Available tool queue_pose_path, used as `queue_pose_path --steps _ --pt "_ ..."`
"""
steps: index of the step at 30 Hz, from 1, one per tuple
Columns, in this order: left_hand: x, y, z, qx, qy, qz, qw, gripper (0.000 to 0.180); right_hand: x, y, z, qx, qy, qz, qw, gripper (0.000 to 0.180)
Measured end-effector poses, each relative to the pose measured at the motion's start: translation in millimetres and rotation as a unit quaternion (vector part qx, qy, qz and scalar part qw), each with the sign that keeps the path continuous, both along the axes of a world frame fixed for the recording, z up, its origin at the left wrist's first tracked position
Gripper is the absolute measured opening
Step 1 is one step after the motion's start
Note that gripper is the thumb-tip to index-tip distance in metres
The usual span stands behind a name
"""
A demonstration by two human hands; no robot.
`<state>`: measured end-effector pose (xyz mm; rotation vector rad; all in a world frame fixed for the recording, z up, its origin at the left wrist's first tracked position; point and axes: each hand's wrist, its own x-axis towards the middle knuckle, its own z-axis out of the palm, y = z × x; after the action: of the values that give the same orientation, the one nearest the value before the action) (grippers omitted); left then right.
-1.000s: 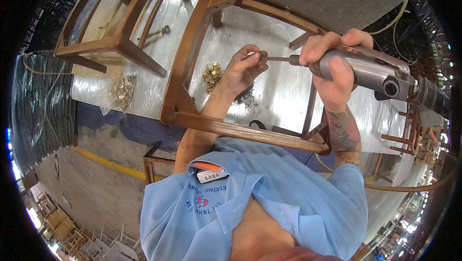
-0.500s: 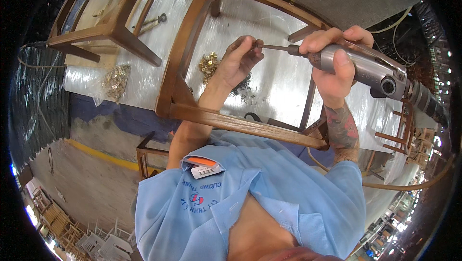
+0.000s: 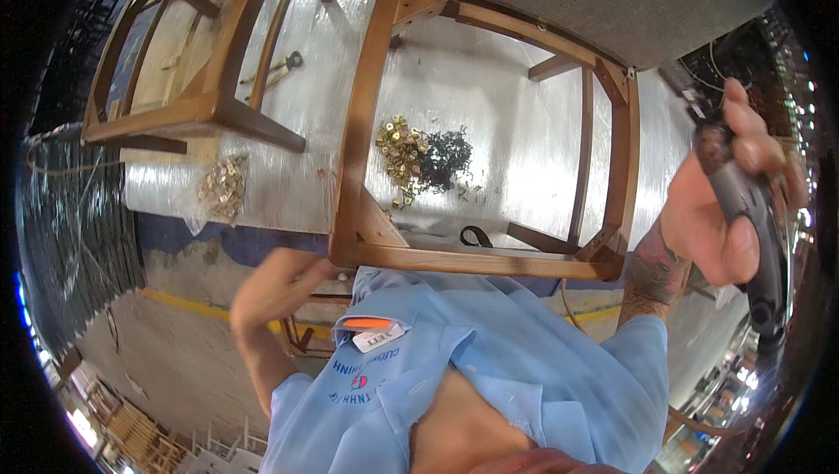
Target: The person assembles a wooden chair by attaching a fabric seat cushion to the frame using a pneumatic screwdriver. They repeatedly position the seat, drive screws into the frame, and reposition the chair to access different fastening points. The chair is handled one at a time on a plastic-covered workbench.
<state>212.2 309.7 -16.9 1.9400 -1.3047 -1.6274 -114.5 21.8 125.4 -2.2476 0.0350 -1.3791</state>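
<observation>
My right hand [image 3: 703,225], raised at the right, is wrapped round a metal pneumatic screwdriver [image 3: 763,277], which is tilted and blurred by motion. My left hand [image 3: 293,275] is at the near left corner of a brown wooden chair frame [image 3: 481,261]. Its fingertips are by that corner, partly hidden and blurred, so whether they grip it I cannot tell. Through the frame's opening show a pile of brass-coloured brackets [image 3: 401,155] and a heap of dark screws [image 3: 447,159] on the film-covered table [image 3: 516,142].
A grey upholstered panel [image 3: 568,2] adjoins the frame's far side. To the left stand another wooden chair frame [image 3: 214,107], pincers [image 3: 284,67] and a plastic bag of brass fittings [image 3: 223,187]. A black loop [image 3: 474,236] lies near the table's front edge.
My left hand has drawn back from the screwdriver's bit to the frame's near left corner. My right hand has swung the screwdriver rightward, off the frame. The frame now appears squarer and further right.
</observation>
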Motion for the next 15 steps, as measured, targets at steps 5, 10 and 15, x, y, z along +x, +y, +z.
queue_pose_path --steps 5,10,15 --pt "58.6 -84.0 66.0 -0.496 0.031 0.16 0.853 0.032 22.2 30.4 17.0 0.061 -0.081 0.032 0.994 0.051" --pt "48.4 -322.8 -2.9 -0.608 0.044 0.359 0.707 0.06 83.3 41.7 22.1 0.095 -0.103 0.077 0.987 0.046" --pt "43.7 -391.3 -59.7 -0.595 0.181 0.32 0.715 0.071 115.9 20.9 9.6 0.116 -0.055 0.096 0.987 0.049"
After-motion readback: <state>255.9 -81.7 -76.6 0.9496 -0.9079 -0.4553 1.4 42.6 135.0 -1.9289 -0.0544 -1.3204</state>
